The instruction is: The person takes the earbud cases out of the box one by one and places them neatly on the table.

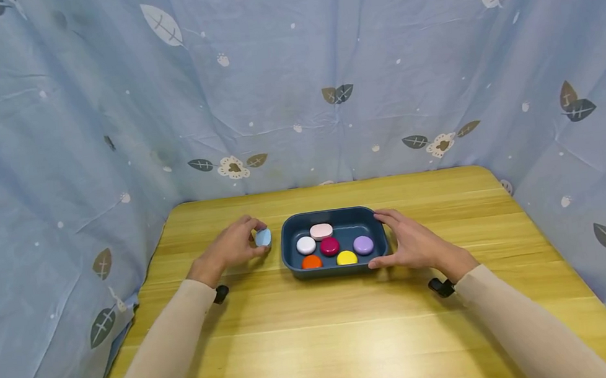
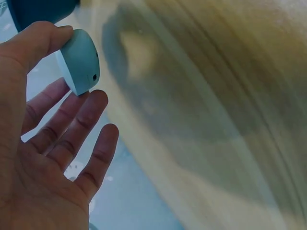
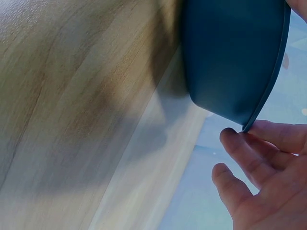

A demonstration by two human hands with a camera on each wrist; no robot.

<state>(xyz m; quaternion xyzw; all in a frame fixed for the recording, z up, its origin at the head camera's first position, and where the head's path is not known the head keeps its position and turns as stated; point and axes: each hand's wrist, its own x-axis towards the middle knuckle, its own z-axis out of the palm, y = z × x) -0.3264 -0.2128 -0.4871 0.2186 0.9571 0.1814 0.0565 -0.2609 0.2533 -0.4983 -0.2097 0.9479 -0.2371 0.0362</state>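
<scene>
My left hand point(image 1: 235, 244) pinches a light blue rounded piece point(image 1: 263, 238) between thumb and fingertips, left of the box. In the left wrist view this piece point(image 2: 81, 61) has one flat face and small dark holes in its domed side. My right hand point(image 1: 413, 241) grips the right end of a dark blue rectangular box point(image 1: 337, 270), thumb at the near corner and fingers at the far rim. Inside lie rounded pieces: pale pink oval point(image 1: 321, 231), white point(image 1: 306, 245), crimson point(image 1: 329, 246), purple point(image 1: 363, 245), orange point(image 1: 312, 262) and yellow point(image 1: 347, 257).
Box and hands are over a light wooden table point(image 1: 321, 349). A blue curtain point(image 1: 277, 61) with leaf and flower prints hangs behind and at both sides. Black straps with small devices point(image 1: 441, 287) sit at both wrists.
</scene>
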